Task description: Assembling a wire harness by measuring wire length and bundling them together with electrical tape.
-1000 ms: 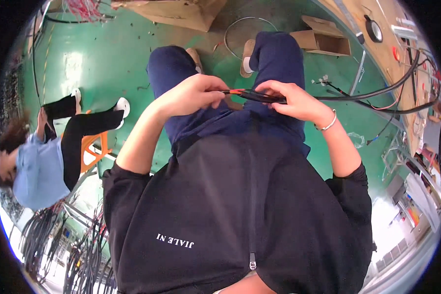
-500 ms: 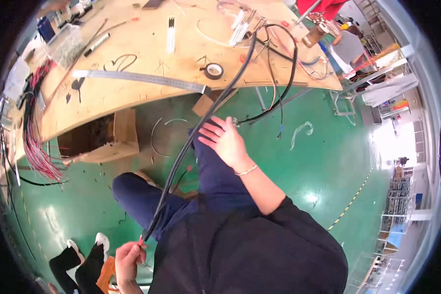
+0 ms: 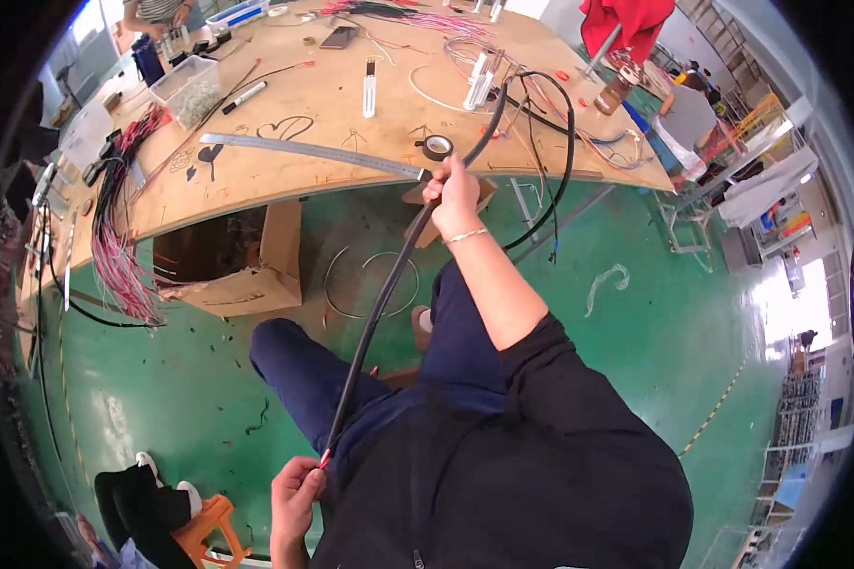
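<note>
We're standing in what's approx. a wiring wkshop: we're seeing a big wooden workbench [image 3: 285,102] w/ a wire bundle [image 3: 114,213], tape roll [image 3: 436,157] & metal ruler [image 3: 313,152], plus green floor [image 3: 626,365], storage racks [image 3: 799,403].

We have closed our right hand [image 3: 454,197], open before, around the black cable [image 3: 378,308] by the near edge of the table [image 3: 294,90].

A wooden table [image 3: 304,100] bore a metal ruler [image 3: 313,156] near its front edge, a roll of black tape [image 3: 436,147] just beside it, a marker [image 3: 245,98], a clear tub [image 3: 186,90], red and black wires [image 3: 123,218] drooping over the edge, and part of a black cable [image 3: 386,292]. On the green floor [image 3: 190,379] stood a cardboard box [image 3: 280,251] and an orange stool [image 3: 216,517].
</note>
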Motion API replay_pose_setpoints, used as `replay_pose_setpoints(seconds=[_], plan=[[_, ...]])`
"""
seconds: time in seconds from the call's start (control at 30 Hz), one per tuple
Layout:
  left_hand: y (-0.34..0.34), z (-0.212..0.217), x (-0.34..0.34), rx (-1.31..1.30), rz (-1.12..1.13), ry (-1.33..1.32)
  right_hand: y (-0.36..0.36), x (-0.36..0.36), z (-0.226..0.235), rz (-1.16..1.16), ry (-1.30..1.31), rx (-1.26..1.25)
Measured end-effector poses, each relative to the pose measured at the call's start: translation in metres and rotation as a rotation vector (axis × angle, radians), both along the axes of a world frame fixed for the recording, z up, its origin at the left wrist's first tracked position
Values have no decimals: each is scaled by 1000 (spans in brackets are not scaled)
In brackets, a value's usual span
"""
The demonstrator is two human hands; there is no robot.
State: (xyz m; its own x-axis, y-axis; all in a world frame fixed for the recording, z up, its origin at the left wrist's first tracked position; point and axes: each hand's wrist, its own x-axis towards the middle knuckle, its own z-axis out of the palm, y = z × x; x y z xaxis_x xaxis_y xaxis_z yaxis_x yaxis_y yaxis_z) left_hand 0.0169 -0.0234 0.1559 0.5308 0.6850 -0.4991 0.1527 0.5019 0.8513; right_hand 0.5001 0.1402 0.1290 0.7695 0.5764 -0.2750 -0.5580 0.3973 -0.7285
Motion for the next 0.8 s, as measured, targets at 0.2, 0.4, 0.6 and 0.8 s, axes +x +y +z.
replay_pose_setpoints(seconds=[0.2,0.4,0.6,0.8], plan=[[-35,19,11,48,164,37,20,39,29,7,-81,64],[-44,38,22,103,270,43,32,54,48,270,-211,-41],[-54,37,11,107,361,55,-93,178,71,-515,-1506,-771],[-25,31,7,31,313,113,-140,293,-8,-418,-1601,-1138]])
